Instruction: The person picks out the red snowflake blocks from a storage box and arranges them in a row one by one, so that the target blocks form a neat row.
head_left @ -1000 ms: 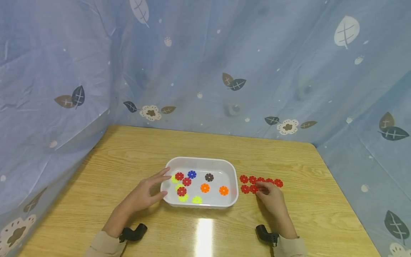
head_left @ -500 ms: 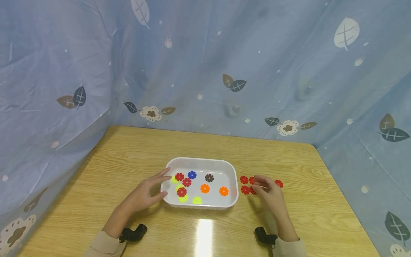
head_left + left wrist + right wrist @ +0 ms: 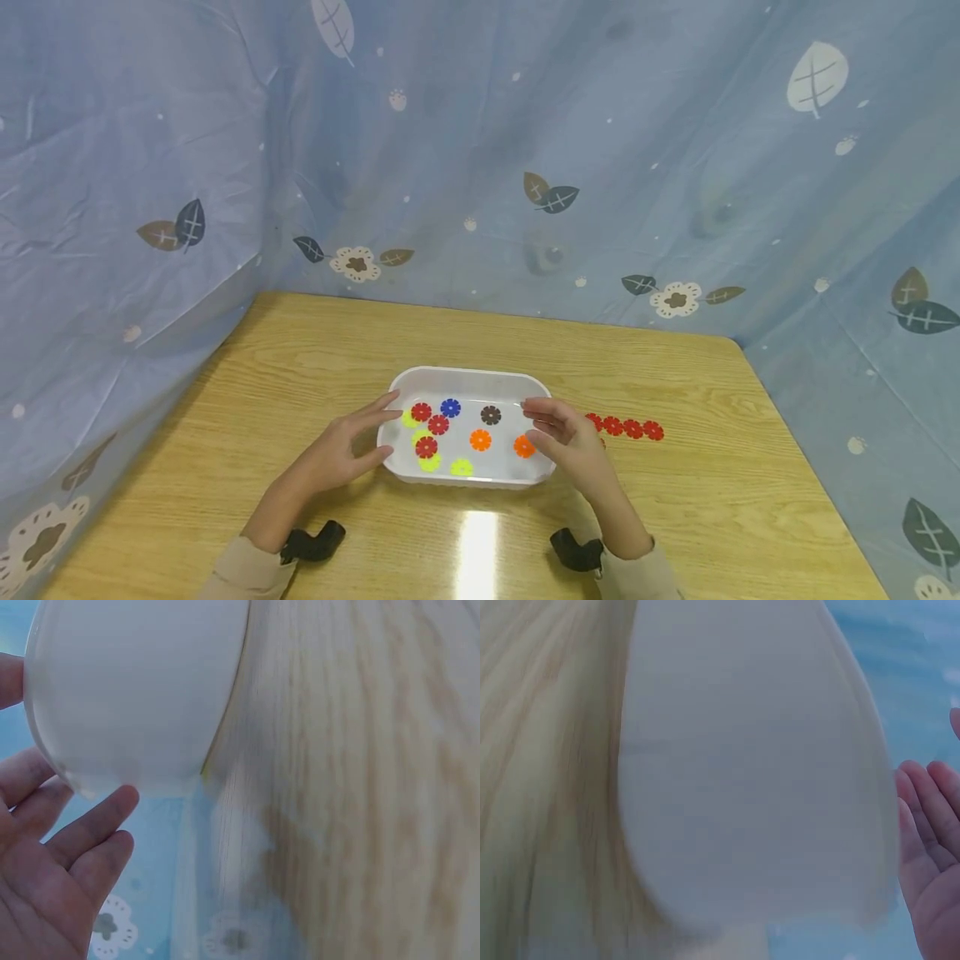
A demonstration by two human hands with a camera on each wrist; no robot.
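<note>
Likely a fetch step: right hand (image 3: 573, 448) over the right edge of the tray (image 3: 472, 385), fingers loosely parted, nothing visible in them. Left hand (image 3: 333, 452) spread at the left end. Red discs (image 3: 438, 425) lie tray-left; next probably calls for pinching one for the red row (image 3: 633, 429) on the counter (image 3: 712, 500).

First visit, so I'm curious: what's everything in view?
Table: 1, tan, foreground
Cloth: uncertain count, blue, around table
Tray: 1, white, on table
Blue disc: 1, in tray
Brown disc: 1, in tray
Orange discs: 2, in tray
Yellow discs: 4, in tray
Red tray discs: 3, left side
Red table discs: at least 5, right of tray
Wrist devices: 2, black, by sleeves
Sleeves: 2, beige, below
Left hand: 1, tray's left end
Right hand: 1, tray's right end
</note>
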